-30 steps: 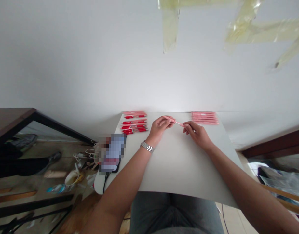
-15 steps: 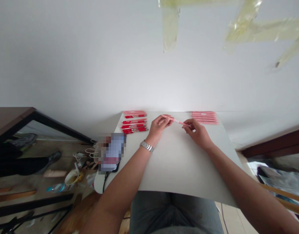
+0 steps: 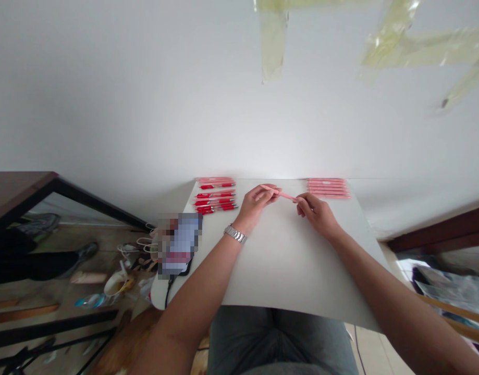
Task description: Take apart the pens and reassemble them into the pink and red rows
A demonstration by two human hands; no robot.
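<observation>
Both hands hold one pink pen (image 3: 284, 195) above the far part of a white board (image 3: 286, 260) lying on my lap. My left hand (image 3: 256, 201), with a metal watch on its wrist, pinches the pen's left end. My right hand (image 3: 315, 212) pinches the right end with closed fingertips. A group of red pens (image 3: 216, 200) lies on the board to the left of my left hand. A neat row of pink pens (image 3: 327, 188) lies at the far right, just beyond my right hand.
A phone (image 3: 179, 244) rests on the board's left edge with a cable hanging down. A dark table edge (image 3: 47, 187) and floor clutter with a cup (image 3: 116, 284) are at left. A white wall with tape strips (image 3: 272, 47) rises behind the board.
The pen has stayed between both hands with only slight shifts; my right fingers moved a little along its right end.
</observation>
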